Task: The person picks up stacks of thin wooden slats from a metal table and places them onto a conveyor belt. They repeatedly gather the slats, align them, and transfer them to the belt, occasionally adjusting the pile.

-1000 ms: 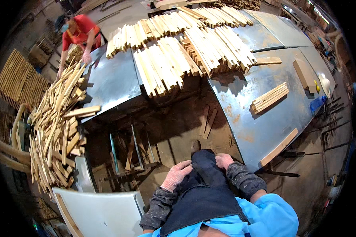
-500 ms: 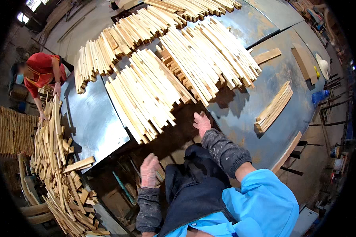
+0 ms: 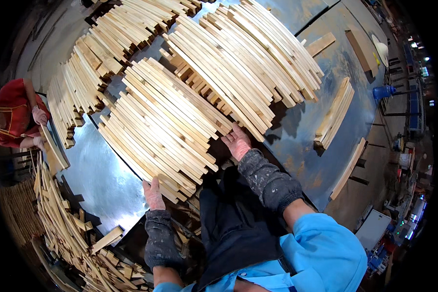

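Observation:
Pale wooden slats [image 3: 155, 131] lie side by side in a wide stack right in front of me. My left hand [image 3: 154, 195] rests at the stack's near left corner, thumb and fingers apart, against or just beside the outermost slats. At the right end of the same stack is my right hand [image 3: 238, 142], palm turned up and fingers spread, its fingertips close to the slat ends. Whether they touch the wood I cannot tell. Both hands wear pinkish gloves, with dark speckled sleeve covers above them.
A taller slat stack [image 3: 228, 63] adjoins on the right, and a long row of slats [image 3: 97, 53] runs behind. A small slat bundle [image 3: 334, 114] lies on the metal table [image 3: 297, 160]. At left, a co-worker in red [image 3: 14, 112] handles boards above a heap of loose offcuts [image 3: 73, 233].
My left hand has moved forward and left to the stack's corner. My right hand has shifted slightly left and up to the slat ends. The co-worker has lifted some boards.

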